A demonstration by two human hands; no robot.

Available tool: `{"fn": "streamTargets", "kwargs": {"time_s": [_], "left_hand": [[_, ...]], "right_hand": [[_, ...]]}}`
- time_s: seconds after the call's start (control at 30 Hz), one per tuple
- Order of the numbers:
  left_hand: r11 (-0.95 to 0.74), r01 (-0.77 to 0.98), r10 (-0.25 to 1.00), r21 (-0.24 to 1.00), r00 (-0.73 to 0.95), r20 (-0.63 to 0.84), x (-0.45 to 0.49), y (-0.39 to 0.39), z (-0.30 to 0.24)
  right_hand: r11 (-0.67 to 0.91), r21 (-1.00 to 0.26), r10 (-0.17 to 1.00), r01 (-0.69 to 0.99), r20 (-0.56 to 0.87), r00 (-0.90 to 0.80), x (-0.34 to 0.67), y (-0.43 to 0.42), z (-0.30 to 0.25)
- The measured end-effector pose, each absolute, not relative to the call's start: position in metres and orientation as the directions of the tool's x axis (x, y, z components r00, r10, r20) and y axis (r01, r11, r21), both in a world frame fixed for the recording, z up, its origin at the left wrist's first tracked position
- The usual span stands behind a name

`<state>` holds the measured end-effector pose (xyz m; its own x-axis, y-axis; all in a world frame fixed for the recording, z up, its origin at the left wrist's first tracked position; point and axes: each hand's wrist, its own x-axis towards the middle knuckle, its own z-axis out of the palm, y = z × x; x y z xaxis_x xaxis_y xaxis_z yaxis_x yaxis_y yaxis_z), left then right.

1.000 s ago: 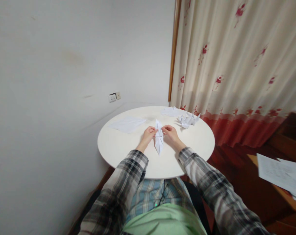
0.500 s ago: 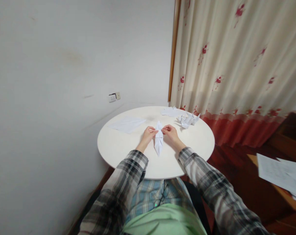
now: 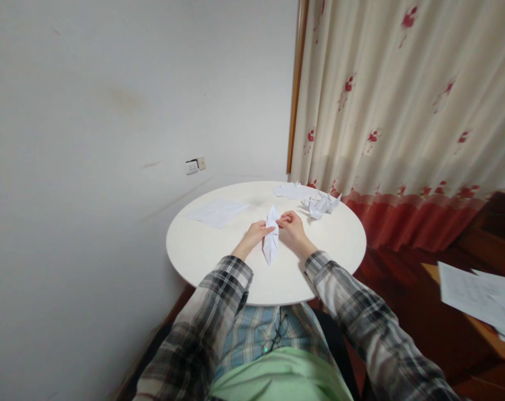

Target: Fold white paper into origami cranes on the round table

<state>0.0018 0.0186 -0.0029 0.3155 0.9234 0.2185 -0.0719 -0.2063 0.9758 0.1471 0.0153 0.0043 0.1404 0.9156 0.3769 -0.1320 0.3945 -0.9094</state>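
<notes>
A narrow piece of folded white paper [image 3: 271,240], pointed at both ends, is held just over the middle of the round white table [image 3: 210,253]. My left hand [image 3: 254,234] grips its left edge, the thumb lying across the front face. On the opposite side, my right hand [image 3: 292,224] pinches the upper right edge between thumb and bent fingers. The backs of the paper and the fingertips behind it are hidden.
Folded paper figures [image 3: 320,206] stand at the table's right rear, beside some flat white paper [image 3: 292,191]. A larger sheet [image 3: 219,213] lies at the left rear. The wall [image 3: 110,223] borders the left; written sheets [image 3: 477,292] rest on furniture at right.
My left thumb has moved further across the paper and slightly down. The paper has tilted a little, its top leaning right. My right hand has barely moved.
</notes>
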Motion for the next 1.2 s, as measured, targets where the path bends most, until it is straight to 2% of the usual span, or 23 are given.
{"fn": "streamTargets", "kwargs": {"time_s": [0.2, 0.4, 0.5, 0.8, 1.03, 1.2], "left_hand": [[-0.206, -0.082, 0.922, 0.975, 0.318, 0.222, 0.002, 0.019, -0.002], [-0.151, -0.046, 0.918, 0.987, 0.365, 0.157, 0.003, 0.019, -0.005], [-0.126, -0.042, 0.897, 0.991, 0.422, 0.132, 0.004, 0.020, -0.008], [-0.143, 0.012, 0.879, 0.990, 0.460, 0.122, 0.002, 0.014, -0.002], [-0.146, 0.014, 0.866, 0.989, 0.485, 0.121, 0.002, 0.009, 0.003], [-0.148, 0.039, 0.860, 0.988, 0.498, 0.110, 0.002, 0.008, 0.005]], "right_hand": [[0.341, -0.926, 0.940, -0.164, 0.335, 0.060, 0.146, 0.013, 0.006], [0.319, -0.945, 0.946, -0.073, 0.322, -0.037, 0.143, 0.008, 0.008], [0.313, -0.946, 0.947, -0.081, 0.318, -0.055, 0.143, 0.006, 0.008], [0.319, -0.943, 0.945, -0.097, 0.324, -0.039, 0.143, 0.000, 0.011], [0.347, -0.938, 0.938, 0.001, 0.347, 0.011, 0.147, 0.007, 0.008], [0.376, -0.927, 0.926, -0.011, 0.375, 0.032, 0.147, 0.013, 0.004]]}}
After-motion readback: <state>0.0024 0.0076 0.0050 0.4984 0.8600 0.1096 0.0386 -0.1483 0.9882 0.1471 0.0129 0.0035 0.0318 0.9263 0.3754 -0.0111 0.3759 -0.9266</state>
